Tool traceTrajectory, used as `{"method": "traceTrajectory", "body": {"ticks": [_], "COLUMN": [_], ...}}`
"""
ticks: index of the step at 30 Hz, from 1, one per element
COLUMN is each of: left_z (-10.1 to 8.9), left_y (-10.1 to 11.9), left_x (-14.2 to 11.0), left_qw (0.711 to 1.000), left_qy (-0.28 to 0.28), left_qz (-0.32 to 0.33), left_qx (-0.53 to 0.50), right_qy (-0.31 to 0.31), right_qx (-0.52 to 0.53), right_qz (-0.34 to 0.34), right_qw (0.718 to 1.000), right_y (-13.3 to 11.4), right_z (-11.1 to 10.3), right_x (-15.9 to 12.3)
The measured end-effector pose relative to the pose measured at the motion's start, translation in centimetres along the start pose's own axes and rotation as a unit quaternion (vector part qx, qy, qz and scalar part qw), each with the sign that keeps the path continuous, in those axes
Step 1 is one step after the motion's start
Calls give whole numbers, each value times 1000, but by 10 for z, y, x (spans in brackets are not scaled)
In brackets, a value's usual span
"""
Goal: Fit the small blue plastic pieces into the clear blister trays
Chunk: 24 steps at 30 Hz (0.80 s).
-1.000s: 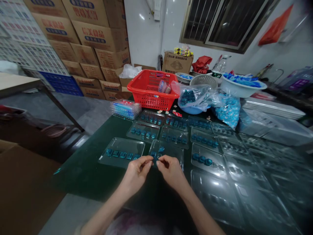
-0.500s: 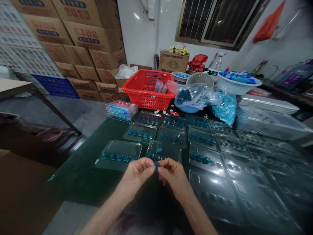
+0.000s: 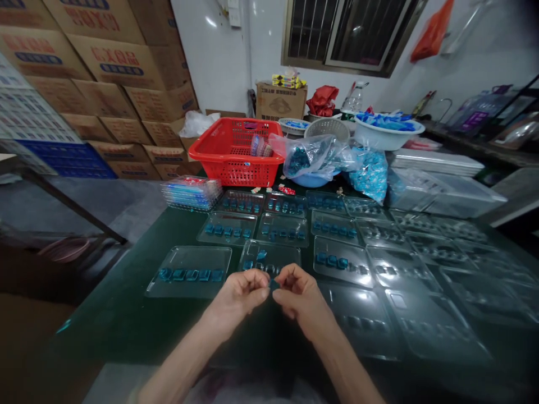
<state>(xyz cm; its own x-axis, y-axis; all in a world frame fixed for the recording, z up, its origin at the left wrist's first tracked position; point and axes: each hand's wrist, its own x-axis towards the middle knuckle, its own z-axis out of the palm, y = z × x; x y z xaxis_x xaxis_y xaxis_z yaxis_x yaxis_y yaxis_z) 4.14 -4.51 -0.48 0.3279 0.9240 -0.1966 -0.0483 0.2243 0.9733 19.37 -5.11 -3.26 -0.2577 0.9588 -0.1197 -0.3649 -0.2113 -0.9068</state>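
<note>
My left hand [image 3: 240, 294] and my right hand [image 3: 298, 296] meet fingertip to fingertip over the dark green table [image 3: 126, 314]. Both pinch one small blue piece [image 3: 273, 284] between them. Just beyond the fingers lies a clear plastic tray [image 3: 269, 257] with a few blue pieces in it. To its left a second clear tray [image 3: 190, 272] carries a full row of blue pieces. More clear trays [image 3: 337, 261] with blue pieces spread in rows behind and to the right.
A red basket [image 3: 236, 151] stands at the table's far side, beside plastic bags of blue pieces [image 3: 314, 157] and a white bowl [image 3: 387, 132]. Stacked cardboard boxes [image 3: 105, 73] fill the left wall. A stack of filled trays [image 3: 191, 193] sits near the basket.
My hands stay pinched together on the blue piece, drawn slightly back from the tray. The camera has turned right, so everything shifts left in view.
</note>
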Motion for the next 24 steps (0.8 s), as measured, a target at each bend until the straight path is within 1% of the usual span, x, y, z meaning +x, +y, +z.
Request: {"method": "traceTrajectory", "body": {"ticks": [2,5,8,11,13,16,19,21,24], "left_z": [4,11,18,24,26,27,29,30,35], "left_y": [-2,-3,-1,-1,-3,-7,-10,-11,-12], "left_x": [1,1,1,5,9,14,16,15,12], "left_qw": [999,997,995,991,986,975,971,970,970], "left_qy": [-3,10,19,24,28,23,18,19,22], "left_qz": [-2,-10,-12,-19,-43,-94,-123,-124,-100], "left_qx": [-39,-78,-101,-127,-160,-198,-206,-207,-222], "right_qy": [11,34,44,53,59,77,89,88,97], "right_qx": [30,60,54,-5,-67,-163,-241,-276,-297], "right_qz": [-2,5,-6,-35,-58,-118,-162,-171,-172], "right_qw": [999,998,998,998,994,977,953,942,934], "right_y": [0,2,4,5,4,1,-5,-10,-14], "right_z": [-3,-5,-5,-6,-7,-10,-12,-13,-16], "right_x": [0,-2,-5,-10,-13,-18,-23,-26,-29]}}
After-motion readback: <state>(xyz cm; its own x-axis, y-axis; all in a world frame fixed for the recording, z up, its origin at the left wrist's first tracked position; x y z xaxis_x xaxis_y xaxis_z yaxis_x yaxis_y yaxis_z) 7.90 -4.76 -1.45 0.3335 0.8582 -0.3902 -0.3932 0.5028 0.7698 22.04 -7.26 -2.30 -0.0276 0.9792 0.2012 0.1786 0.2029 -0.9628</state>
